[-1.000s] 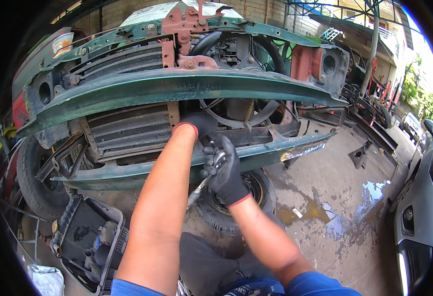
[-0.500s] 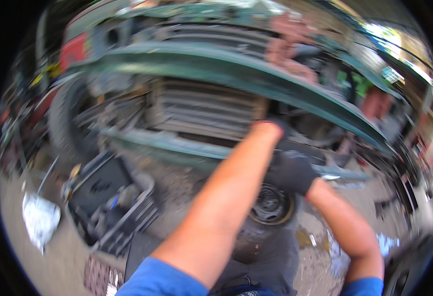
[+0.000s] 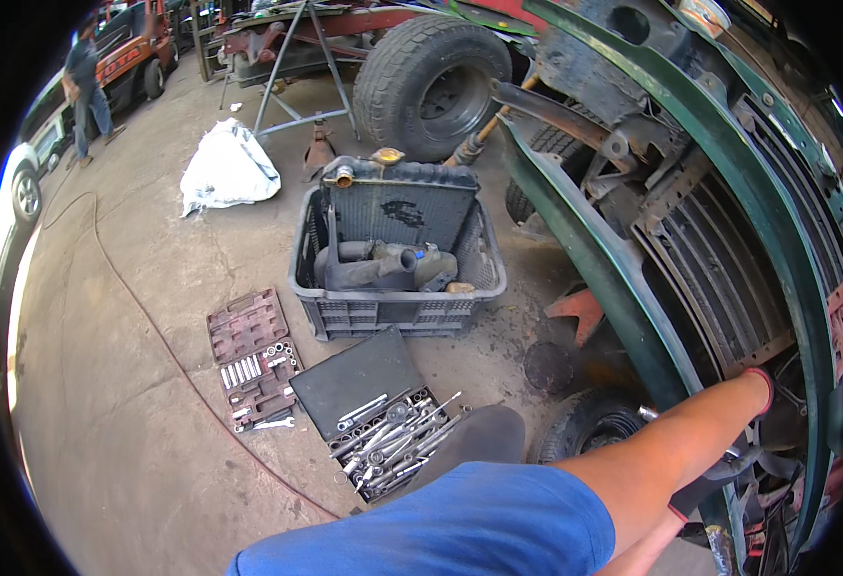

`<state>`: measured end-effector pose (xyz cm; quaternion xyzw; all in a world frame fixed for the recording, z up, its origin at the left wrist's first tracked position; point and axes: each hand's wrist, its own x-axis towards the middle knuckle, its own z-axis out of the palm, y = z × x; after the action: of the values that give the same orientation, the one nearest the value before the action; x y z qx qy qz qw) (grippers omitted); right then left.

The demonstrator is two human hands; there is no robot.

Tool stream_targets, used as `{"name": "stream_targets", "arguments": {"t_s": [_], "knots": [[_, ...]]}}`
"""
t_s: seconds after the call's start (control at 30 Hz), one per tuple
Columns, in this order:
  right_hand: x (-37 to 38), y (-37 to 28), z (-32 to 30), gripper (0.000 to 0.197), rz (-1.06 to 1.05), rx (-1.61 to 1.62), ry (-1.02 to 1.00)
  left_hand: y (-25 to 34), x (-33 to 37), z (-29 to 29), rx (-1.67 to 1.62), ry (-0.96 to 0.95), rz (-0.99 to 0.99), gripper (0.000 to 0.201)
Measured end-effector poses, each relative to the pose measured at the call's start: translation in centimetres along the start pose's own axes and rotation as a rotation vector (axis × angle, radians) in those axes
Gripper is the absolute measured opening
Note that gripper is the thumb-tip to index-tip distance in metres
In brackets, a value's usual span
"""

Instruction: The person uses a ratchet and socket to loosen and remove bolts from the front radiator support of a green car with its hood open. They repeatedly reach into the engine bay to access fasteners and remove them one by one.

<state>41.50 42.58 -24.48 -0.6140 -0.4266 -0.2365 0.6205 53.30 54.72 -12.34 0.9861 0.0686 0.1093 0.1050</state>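
My left arm reaches right to the front of a dismantled green vehicle. My left hand (image 3: 782, 419), in a dark glove with a red cuff, is beside the lower corner of the slatted radiator (image 3: 714, 274), among dark parts that hide its fingers. Lower down and partly behind my left forearm, my dark-gloved right hand (image 3: 698, 488) is close to the green lower crossbar (image 3: 599, 264). Its fingers are hidden too, so what either hand holds does not show. The curved green bumper beam (image 3: 771, 206) spans the vehicle's front.
A black crate (image 3: 392, 312) holds a radiator and dark hoses. Nearer me lie an open tool box (image 3: 349, 379) full of wrenches and a maroon socket case (image 3: 249, 331). A wheel (image 3: 584, 427) lies by my knee. A hose (image 3: 138, 298) crosses the floor; a person (image 3: 83, 86) stands far left.
My view has swung left, so the vehicle's front now sits at the right and the tools show fully. Both hands remain at the vehicle's front; the right is now more hidden.
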Motion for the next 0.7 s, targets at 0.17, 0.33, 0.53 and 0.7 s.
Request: {"name": "stream_targets", "arguments": {"t_s": [0.17,0.33,0.53,0.7], "knots": [[4.5,-3.5,-3.6,0.054,0.590,0.389,-0.428,-0.6,6.2,3.1,-0.003,-0.018,-0.009,0.033],[10.8,-12.1,-2.5,0.047,-0.285,-0.796,-1.122,-2.3,6.3,4.4,-0.039,0.028,-0.049,0.032],[7.1,-10.5,-1.8,0.046,-0.125,-0.681,-0.673,-1.5,-0.9,2.4,0.066,0.197,-0.084,0.041],[1.9,-5.9,1.6,0.046,0.337,0.394,-0.184,-1.4,-2.1,0.1,0.067,0.048,-0.112,0.040]]}}
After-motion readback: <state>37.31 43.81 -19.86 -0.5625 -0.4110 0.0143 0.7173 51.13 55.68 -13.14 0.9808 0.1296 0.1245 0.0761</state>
